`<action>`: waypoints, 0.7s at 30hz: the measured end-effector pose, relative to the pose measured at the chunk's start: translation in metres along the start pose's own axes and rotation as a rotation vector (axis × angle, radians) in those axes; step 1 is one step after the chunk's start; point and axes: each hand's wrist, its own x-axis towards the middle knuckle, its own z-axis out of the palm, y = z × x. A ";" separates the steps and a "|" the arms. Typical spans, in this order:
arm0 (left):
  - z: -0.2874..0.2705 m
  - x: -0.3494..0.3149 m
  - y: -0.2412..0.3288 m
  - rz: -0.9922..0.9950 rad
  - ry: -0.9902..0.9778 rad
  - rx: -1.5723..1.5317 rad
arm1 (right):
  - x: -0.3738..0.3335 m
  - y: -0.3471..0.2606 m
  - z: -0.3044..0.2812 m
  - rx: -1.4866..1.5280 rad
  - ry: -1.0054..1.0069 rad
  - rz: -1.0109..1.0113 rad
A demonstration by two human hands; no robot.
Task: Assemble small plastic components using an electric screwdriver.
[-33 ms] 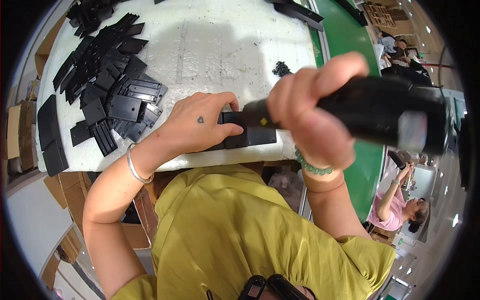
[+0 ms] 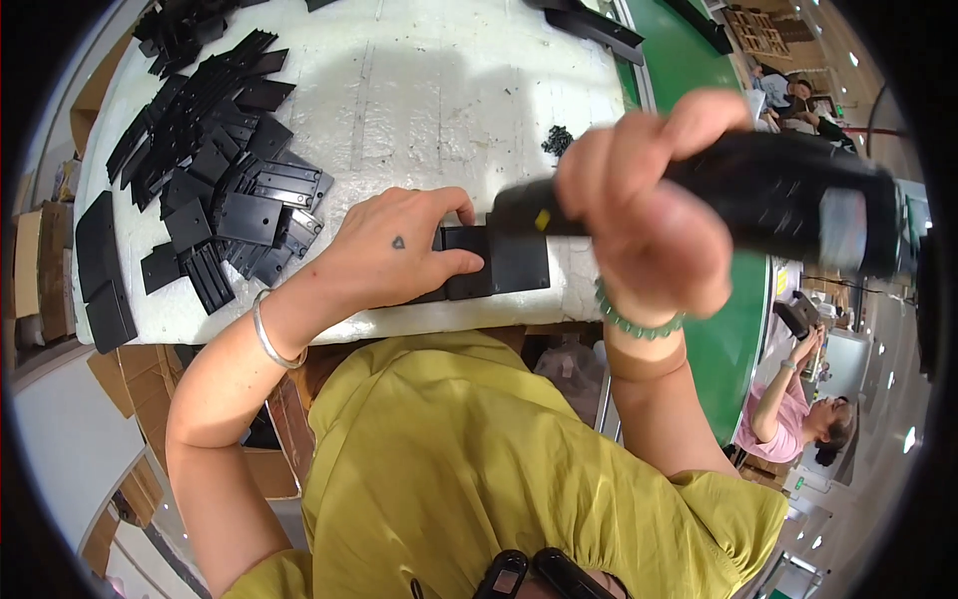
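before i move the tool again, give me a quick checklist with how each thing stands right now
1. Left hand steadying the black part: ok, thumb and index finger are on it.
2. Right hand gripping the black tool: ok, fingers wrap it.
3. Tool tip seated squarely: cannot tell, the contact point is unclear.
4. Heap of small dark pieces on the white tabletop: ok, beyond the right hand.
5. Pile of black parts apart from the tool: ok, off left.
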 end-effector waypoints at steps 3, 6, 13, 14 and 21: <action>0.005 -0.005 -0.004 -0.064 -0.017 0.016 | 0.038 0.025 -0.027 0.276 0.252 -0.214; 0.009 -0.008 -0.011 0.114 0.149 0.056 | 0.070 0.045 -0.036 0.028 0.413 -0.146; 0.001 -0.007 -0.006 0.126 0.250 -0.036 | 0.080 0.096 -0.057 0.157 0.261 -0.294; 0.000 -0.006 -0.006 0.126 0.253 -0.031 | 0.077 0.089 -0.054 -0.003 0.414 -0.059; -0.009 0.024 -0.006 0.135 0.397 -0.040 | 0.064 0.063 -0.051 0.114 0.405 -0.202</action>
